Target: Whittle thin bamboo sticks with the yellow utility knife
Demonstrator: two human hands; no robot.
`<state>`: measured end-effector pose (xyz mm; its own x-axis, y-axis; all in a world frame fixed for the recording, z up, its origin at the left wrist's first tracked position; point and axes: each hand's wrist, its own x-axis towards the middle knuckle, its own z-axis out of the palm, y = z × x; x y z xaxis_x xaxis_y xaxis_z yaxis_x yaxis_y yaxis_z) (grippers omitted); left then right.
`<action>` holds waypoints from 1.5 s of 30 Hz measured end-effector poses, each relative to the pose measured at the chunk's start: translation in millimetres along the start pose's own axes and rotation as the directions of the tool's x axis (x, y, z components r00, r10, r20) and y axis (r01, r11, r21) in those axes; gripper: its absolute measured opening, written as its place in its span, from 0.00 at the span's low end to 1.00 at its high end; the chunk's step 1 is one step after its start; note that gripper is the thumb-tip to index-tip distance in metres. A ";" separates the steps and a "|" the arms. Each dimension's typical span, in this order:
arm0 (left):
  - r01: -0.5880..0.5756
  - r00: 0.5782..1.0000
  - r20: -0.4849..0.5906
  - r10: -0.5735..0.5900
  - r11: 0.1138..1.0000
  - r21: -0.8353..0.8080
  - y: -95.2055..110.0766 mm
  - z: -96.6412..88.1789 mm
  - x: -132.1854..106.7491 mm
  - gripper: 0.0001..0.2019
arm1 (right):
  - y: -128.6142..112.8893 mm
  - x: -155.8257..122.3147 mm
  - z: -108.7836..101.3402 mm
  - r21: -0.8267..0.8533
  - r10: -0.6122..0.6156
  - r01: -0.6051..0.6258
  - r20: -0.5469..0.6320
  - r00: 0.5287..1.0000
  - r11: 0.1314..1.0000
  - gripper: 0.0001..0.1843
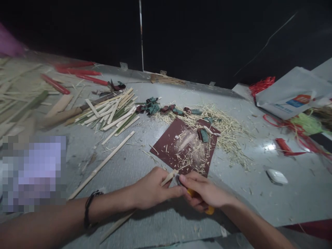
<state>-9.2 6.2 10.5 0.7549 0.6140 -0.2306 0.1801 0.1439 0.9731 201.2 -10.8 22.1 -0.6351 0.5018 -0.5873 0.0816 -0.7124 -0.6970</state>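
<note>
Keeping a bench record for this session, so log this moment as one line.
left hand: holds bamboo strip | right hand: holds yellow-handled cutter | nearby: maroon sheet under shavings

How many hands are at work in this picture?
2: the left hand, holding a bamboo sliver, and the right hand, closed around a yellow-handled tool. No others show.

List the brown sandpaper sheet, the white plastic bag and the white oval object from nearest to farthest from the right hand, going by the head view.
From the right hand, which grips a yellow-handled tool:
1. Brown sandpaper sheet, just ahead of it.
2. White oval object, off to the right.
3. White plastic bag, far right.
</note>
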 end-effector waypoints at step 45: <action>-0.024 1.000 -0.011 0.024 1.000 0.015 -2.0 -1.1 0.7 0.20 | 7.0 8.2 4.0 -0.061 0.000 -0.001 -0.024 1.000 0.998 0.35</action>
<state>-9.7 7.2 8.5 0.7522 0.6254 -0.2074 0.1717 0.1178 0.9781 193.6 -13.6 14.0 -0.6167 0.5134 -0.5968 0.1290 -0.6819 -0.7200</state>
